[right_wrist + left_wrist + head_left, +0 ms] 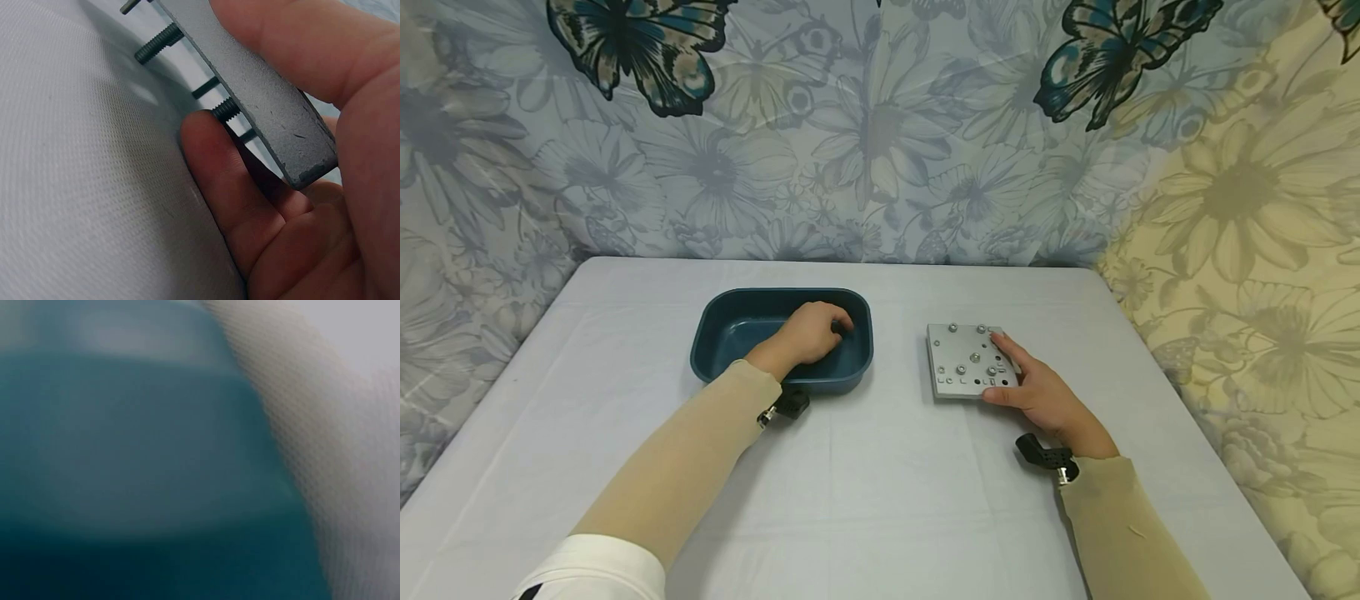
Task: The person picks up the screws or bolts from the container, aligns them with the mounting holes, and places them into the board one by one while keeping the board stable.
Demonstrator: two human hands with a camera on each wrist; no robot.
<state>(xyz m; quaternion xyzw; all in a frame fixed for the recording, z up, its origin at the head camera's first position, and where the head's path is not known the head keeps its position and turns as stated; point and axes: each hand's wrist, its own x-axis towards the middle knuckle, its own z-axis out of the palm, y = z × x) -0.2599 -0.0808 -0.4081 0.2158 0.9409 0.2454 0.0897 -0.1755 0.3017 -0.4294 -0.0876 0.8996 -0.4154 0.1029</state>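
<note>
My right hand [1037,392] grips the right edge of a silver metal plate [958,350] with holes and several bolts set in its top. In the right wrist view, threaded bolt ends [159,44] stick out below the metal plate [256,81]; one fingertip [209,134] lies under it beside a bolt, and the thumb is against its side. My left hand [808,333] reaches into the right part of a dark teal plastic bin [730,329], fingers bent downward. Whatever is at its fingertips is hidden. Only the blurred bin wall [150,444] and pale cloth show in the left wrist view.
A white cloth [880,500] covers the table. The bin stands at centre left, with the metal plate to its right. Patterned fabric with flowers and butterflies [880,167] hangs behind the table and along its sides. A small black camera sits on each wrist.
</note>
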